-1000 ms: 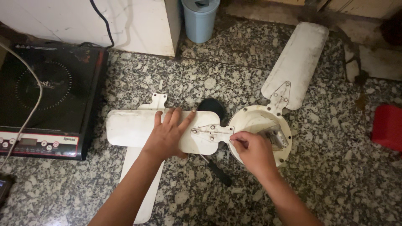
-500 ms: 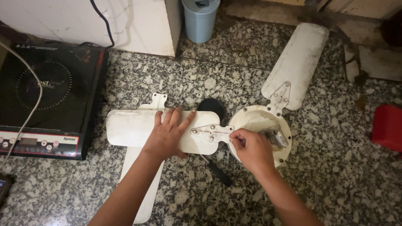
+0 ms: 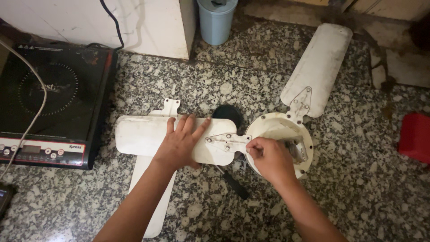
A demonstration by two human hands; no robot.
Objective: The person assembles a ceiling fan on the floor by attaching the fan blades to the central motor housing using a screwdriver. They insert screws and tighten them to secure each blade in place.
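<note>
A speckled grey granite floor (image 3: 349, 179) carries everything. The round white fan hub (image 3: 268, 127) lies on it. Left of the hub lie two white blades (image 3: 139, 134), crossed; up-right of it, a third blade (image 3: 320, 62). Far left of the hub sits a black induction cooker (image 3: 49, 103); above-left, a blue bin (image 3: 216, 20); right, a red object (image 3: 414, 136).

Left hand (image 3: 180, 144) lies flat, palm down, fingers (image 3: 191, 124) spread and pointing toward 1 o'clock; its forearm runs down to 7 o'clock. Right hand (image 3: 267, 157) is curled, fingertips (image 3: 251, 146) pinched together and pointing toward 10 o'clock; its forearm leaves toward 5 o'clock.
</note>
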